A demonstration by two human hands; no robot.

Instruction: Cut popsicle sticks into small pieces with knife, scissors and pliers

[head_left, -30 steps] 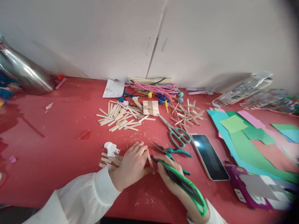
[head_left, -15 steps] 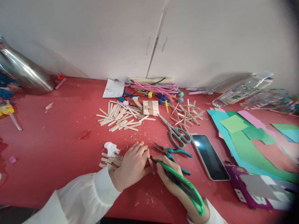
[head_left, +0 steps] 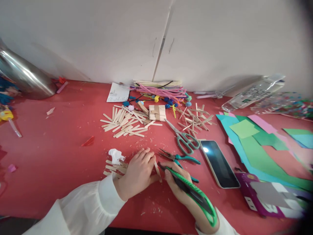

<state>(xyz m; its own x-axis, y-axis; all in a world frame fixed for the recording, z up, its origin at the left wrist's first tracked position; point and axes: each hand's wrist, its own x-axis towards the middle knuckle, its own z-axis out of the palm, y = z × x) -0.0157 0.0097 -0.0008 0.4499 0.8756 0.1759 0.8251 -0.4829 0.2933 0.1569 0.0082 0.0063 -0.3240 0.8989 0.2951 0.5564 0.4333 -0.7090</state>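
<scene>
My left hand (head_left: 139,173) lies palm down on the table, fingers pressed together, holding a wooden craft stick (head_left: 157,170) against the red surface. Most of that stick is under the hand; one part shows beside the thumb. In my right hand (head_left: 178,184) is a green utility knife (head_left: 193,192), its tip close to the stick and slightly to its right. A few more craft sticks (head_left: 112,168) and a crumpled white tissue (head_left: 116,156) lie left of my left hand. Just beyond the right hand rest teal-handled pliers (head_left: 187,159).
Grey scissors (head_left: 186,141), a phone (head_left: 221,166) and coloured paper (head_left: 256,153) lie to the right. Beyond my hands are a pile of craft sticks (head_left: 122,122), cut strips (head_left: 197,119) and pink pipe cleaners (head_left: 161,91). A metal bottle (head_left: 26,75) stands far left.
The knife's tip has shifted slightly to the right, leaving a small gap from the stick. My left hand stays pressed in the same place.
</scene>
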